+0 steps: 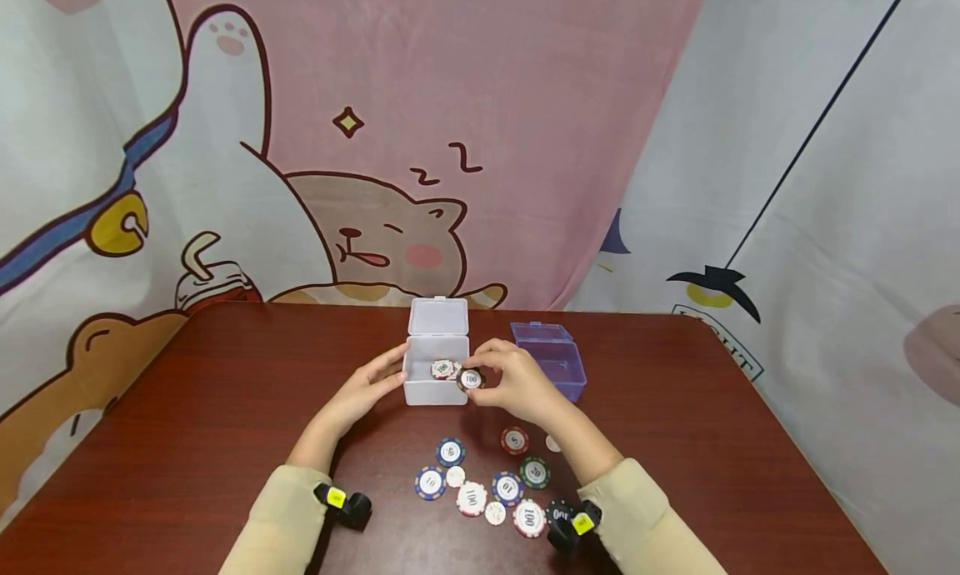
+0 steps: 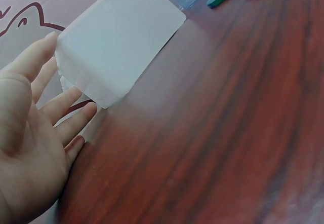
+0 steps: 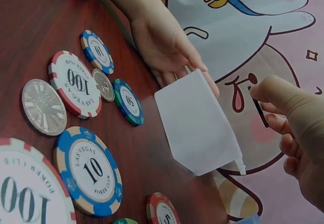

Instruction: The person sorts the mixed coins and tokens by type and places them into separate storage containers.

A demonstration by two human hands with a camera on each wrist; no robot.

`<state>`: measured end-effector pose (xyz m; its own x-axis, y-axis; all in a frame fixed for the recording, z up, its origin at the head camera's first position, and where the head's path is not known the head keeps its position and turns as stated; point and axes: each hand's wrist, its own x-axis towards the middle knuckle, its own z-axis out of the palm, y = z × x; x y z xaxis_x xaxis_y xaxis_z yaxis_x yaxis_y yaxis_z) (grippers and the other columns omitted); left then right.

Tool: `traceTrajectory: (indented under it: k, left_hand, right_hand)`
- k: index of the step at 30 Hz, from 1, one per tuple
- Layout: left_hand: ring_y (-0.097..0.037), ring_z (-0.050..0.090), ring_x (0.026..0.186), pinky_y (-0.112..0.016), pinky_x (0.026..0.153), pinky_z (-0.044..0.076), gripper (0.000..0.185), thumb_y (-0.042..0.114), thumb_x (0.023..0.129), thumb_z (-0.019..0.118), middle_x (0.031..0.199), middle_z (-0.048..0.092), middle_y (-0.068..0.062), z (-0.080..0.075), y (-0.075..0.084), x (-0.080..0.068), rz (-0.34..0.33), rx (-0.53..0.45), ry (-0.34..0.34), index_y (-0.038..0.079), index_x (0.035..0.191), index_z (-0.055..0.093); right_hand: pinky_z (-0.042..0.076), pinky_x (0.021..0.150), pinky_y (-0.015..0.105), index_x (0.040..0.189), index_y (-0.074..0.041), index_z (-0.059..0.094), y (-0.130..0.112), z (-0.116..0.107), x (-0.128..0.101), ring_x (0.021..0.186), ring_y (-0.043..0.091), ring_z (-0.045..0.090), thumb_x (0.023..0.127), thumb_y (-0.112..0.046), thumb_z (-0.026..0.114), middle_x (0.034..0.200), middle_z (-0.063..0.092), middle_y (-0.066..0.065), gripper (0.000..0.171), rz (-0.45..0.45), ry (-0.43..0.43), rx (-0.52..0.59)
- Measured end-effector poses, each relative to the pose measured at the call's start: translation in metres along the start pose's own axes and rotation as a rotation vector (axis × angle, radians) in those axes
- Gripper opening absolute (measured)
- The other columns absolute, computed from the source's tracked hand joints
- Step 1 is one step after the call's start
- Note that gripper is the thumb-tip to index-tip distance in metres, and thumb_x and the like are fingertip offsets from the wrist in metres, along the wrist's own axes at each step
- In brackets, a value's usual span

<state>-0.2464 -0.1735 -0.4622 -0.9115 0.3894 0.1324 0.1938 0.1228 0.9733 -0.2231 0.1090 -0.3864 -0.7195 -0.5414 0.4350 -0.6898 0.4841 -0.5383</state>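
My right hand (image 1: 519, 379) pinches a black-edged poker chip (image 1: 471, 380) marked 100 between thumb and fingers, over the right side of a small white lidded box (image 1: 435, 396). In the right wrist view that chip (image 3: 261, 113) appears edge-on, above the box. The box's lid (image 1: 438, 317) is tipped back, and a white-edged chip (image 1: 441, 369) lies inside. At the box's left wall, the fingertips of my left hand (image 1: 367, 389) touch it with fingers fairly straight. The left wrist view shows this hand (image 2: 35, 127) against the wall, its fingers spread.
A purple translucent box (image 1: 572, 371) stands with its lid back, right of the white one. Nearer me lie several loose chips, among them a blue one (image 1: 507, 488), a red one (image 1: 514, 440) and a green one (image 1: 535, 472), plus silver coins (image 1: 495, 513). A cartoon curtain hangs behind the table.
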Motion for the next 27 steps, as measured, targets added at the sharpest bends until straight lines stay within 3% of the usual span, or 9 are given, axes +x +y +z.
traceTrajectory:
  k: [10,18,27]
  left_hand:
    - [-0.044,0.032,0.133,-0.057,0.105,0.025,0.055,0.006,0.098,0.052,0.149,0.031,-0.025,0.000,0.003,0.001,-0.017,0.007,0.004,0.000,0.148,0.031]
    - [-0.038,0.035,0.133,-0.055,0.106,0.026,0.055,0.012,0.098,0.054,0.149,0.034,-0.018,0.001,0.002,0.001,-0.015,0.012,0.008,0.007,0.149,0.033]
    - [-0.036,0.037,0.133,-0.054,0.105,0.028,0.053,0.013,0.098,0.054,0.149,0.036,-0.014,-0.001,-0.002,0.000,-0.023,0.027,0.017,0.011,0.149,0.036]
  right_hand:
    - [0.046,0.068,0.029,0.104,-0.004,0.074,0.010,0.012,0.013,0.081,0.022,0.055,0.070,-0.010,0.083,0.098,0.062,0.001,0.035,0.034,0.038,0.022]
    - [0.045,0.067,0.027,0.104,-0.004,0.074,0.019,0.018,0.023,0.079,0.016,0.052,0.069,-0.009,0.084,0.097,0.063,0.001,0.036,0.071,0.068,0.004]
    - [0.045,0.069,0.029,0.106,-0.002,0.073,0.026,0.028,0.036,0.083,0.028,0.058,0.070,-0.009,0.084,0.097,0.063,0.004,0.038,0.088,0.067,0.003]
